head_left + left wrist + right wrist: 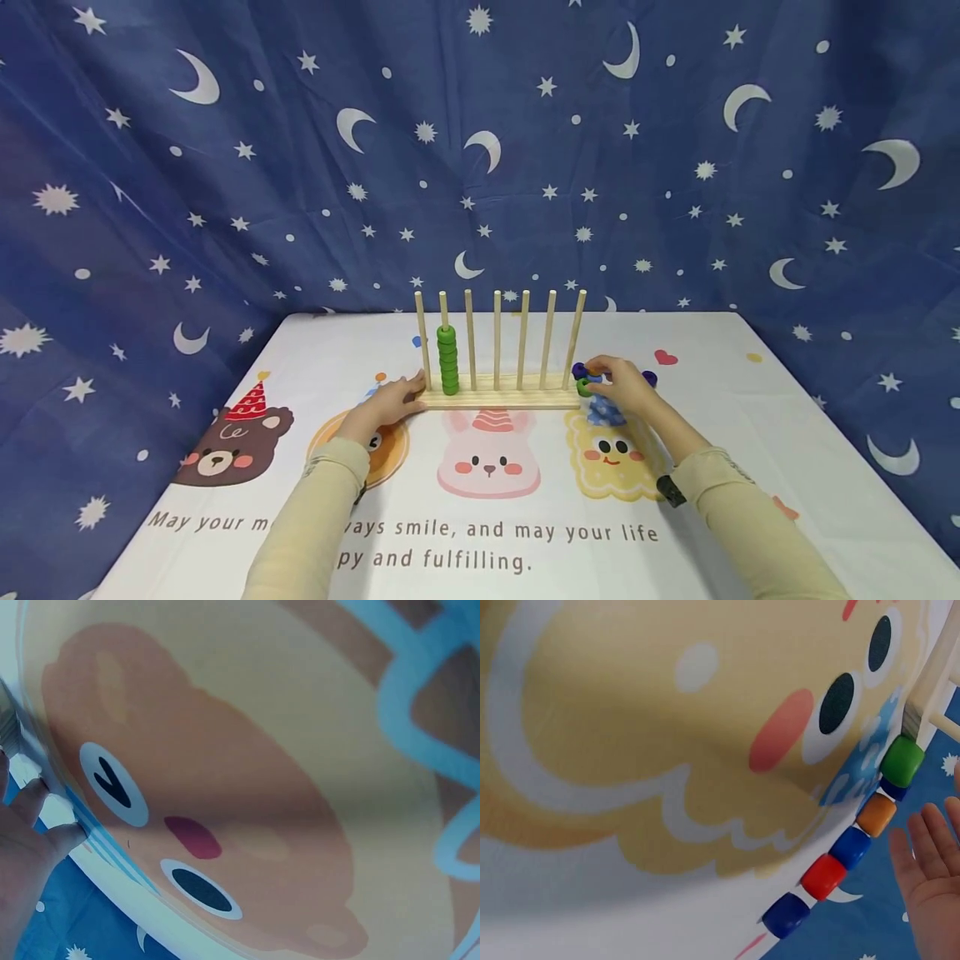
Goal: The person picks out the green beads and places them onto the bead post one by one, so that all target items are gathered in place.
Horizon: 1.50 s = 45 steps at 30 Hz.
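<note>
The left hand (pixel 392 401) rested relaxed against the wooden rack (pixel 498 398) (green rings (pixel 448 360) stacked there); the right hand (pixel 624 385), fingers straight, hovered beside loose beads (pixel 853 845).

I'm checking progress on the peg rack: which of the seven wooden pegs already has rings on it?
The second peg from the left on the wooden rack: it alone carries a stack of green rings; the other six are bare.
</note>
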Each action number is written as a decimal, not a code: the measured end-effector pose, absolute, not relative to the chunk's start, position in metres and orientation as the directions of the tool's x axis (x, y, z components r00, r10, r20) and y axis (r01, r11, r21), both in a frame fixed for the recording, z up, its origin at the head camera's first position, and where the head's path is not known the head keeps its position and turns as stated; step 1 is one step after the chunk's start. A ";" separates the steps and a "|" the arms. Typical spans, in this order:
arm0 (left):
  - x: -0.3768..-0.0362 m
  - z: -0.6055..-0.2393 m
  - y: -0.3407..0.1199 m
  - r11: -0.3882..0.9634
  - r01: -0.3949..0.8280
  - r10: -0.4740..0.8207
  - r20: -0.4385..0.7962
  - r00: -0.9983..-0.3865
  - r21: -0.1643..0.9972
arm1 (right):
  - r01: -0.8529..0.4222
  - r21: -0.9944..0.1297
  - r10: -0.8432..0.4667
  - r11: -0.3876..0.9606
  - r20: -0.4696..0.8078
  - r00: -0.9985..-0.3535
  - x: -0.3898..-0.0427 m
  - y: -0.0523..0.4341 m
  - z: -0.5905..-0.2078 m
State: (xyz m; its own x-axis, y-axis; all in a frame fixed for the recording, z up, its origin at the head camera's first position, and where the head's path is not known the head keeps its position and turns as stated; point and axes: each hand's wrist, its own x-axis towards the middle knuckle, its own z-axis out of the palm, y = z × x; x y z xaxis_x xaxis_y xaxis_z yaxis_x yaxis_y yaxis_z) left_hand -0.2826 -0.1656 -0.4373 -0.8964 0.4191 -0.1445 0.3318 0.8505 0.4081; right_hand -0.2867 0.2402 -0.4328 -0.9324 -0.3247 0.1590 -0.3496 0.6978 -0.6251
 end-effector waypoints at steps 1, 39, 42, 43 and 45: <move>-0.282 -0.438 -0.166 0.849 0.334 0.420 -0.141 -0.896 0.409 | -0.345 -0.626 -0.324 0.700 0.152 -0.934 -0.287 0.240 -0.434; -0.288 -0.442 -0.171 0.849 0.352 0.427 -0.119 -0.897 0.393 | -0.131 -0.628 -0.151 0.767 0.022 -0.988 -0.293 0.230 -0.450; -0.287 -0.442 -0.171 0.849 0.347 0.426 -0.126 -0.896 0.399 | -0.146 -0.619 -0.171 0.771 0.020 -0.985 -0.294 0.231 -0.450; -0.286 -0.442 -0.171 0.848 0.343 0.425 -0.132 -0.895 0.404 | -0.149 -0.618 -0.175 0.772 0.019 -0.984 -0.294 0.231 -0.450; -0.285 -0.442 -0.171 0.845 0.342 0.428 -0.136 -0.893 0.411 | -0.152 -0.619 -0.178 0.771 0.019 -0.984 -0.295 0.232 -0.451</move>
